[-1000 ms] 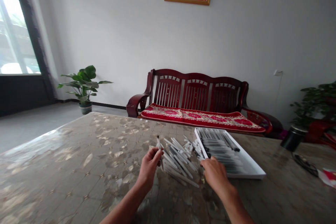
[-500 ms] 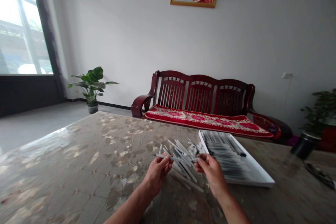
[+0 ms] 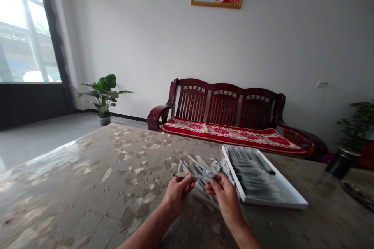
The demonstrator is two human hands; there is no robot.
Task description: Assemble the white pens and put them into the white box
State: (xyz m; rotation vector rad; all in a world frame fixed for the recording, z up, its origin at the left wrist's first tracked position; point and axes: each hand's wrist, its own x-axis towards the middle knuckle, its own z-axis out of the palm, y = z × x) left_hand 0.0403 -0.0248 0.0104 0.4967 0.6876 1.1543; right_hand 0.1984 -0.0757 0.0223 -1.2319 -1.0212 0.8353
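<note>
My left hand [image 3: 176,193] pinches a slim grey-white pen [image 3: 184,175] with a dark tip at its left end, held almost level above the table. My right hand [image 3: 224,191] is closed at the pen's right end, its fingertips around a small piece that looks like a pen cap; the fingers mostly hide it. Under and behind both hands lies a loose heap of pens [image 3: 201,162] with small pale pieces among them. To the right, a shallow white box [image 3: 288,190] holds rows of similar pens [image 3: 254,177] with dark ends.
The table [image 3: 87,179] has a glossy patterned cover. Beyond it stands a dark red wooden bench [image 3: 222,103] with a red floral cushion [image 3: 233,134]. A potted plant [image 3: 104,93] is at left; a black pot [image 3: 341,163] and a cable [image 3: 358,196] are at right.
My right hand has moved left, from beside the box to the right end of the pen. The left hand keeps its hold on the pen, almost in place.
</note>
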